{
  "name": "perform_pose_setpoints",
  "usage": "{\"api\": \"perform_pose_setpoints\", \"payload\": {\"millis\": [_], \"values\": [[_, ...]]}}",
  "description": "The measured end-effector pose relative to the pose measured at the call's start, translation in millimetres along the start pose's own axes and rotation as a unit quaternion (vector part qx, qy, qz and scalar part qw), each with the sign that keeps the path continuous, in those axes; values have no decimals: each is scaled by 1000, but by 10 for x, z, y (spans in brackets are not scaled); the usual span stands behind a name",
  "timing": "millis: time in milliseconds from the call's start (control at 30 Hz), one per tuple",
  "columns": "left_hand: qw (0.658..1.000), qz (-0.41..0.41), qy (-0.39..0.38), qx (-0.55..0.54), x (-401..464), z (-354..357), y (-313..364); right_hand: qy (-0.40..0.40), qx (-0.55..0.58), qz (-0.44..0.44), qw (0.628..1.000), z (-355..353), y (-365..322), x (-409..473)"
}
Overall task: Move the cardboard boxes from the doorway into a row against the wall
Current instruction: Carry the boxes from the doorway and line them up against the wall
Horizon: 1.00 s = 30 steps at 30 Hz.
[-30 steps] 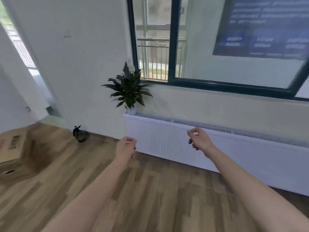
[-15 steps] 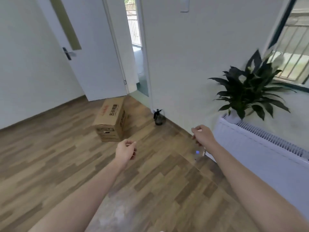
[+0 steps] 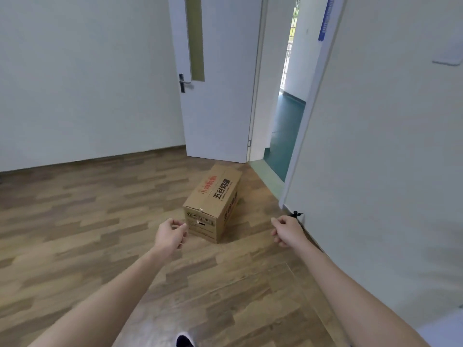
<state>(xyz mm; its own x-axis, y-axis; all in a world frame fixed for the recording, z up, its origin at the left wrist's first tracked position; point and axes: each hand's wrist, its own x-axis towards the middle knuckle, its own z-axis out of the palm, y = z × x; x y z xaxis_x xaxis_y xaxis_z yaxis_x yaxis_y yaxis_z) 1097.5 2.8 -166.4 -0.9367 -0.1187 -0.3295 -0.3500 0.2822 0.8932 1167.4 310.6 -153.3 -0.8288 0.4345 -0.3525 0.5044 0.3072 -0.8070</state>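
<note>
One brown cardboard box with red and black printing lies on the wood floor just inside the open doorway. Its taped top faces up and a short end with a hand slot faces me. My left hand hovers in front of the box's near left corner, fingers loosely curled, holding nothing. My right hand is stretched out to the right of the box, apart from it, also loosely curled and empty.
A white door stands open behind the box. A white wall runs along the right, with a small dark object at its base near my right hand. Wood floor spreads to the left. My shoe tip shows below.
The view has swung left from the radiator and plant to the door. The box now sits straight ahead and nearer. Both hands stay outstretched, empty and loosely curled.
</note>
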Motion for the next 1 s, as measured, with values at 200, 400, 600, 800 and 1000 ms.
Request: {"api": "perform_pose_setpoints", "payload": {"millis": [200, 400, 600, 800, 1000], "values": [[999, -16, -17, -28, 1759, -252, 626, 5, -38, 0, 999, 599, -1051, 1338], [999, -2, -33, -32, 3140, -316, 1321, 27, -58, 0, 998, 842, -1992, 2546], [999, -13, -44, -16, 4204, -161, 1643, 29, -51, 13, 998, 1155, -2403, 3515], [998, -2, -45, 42, 5542, 365, 2024, 11, -31, 44, 999, 1356, -2631, 4847], [996, -41, -37, 69, 6903, 875, 2482, -1, -20, 86, 996, 1456, -2950, 6468]]}}
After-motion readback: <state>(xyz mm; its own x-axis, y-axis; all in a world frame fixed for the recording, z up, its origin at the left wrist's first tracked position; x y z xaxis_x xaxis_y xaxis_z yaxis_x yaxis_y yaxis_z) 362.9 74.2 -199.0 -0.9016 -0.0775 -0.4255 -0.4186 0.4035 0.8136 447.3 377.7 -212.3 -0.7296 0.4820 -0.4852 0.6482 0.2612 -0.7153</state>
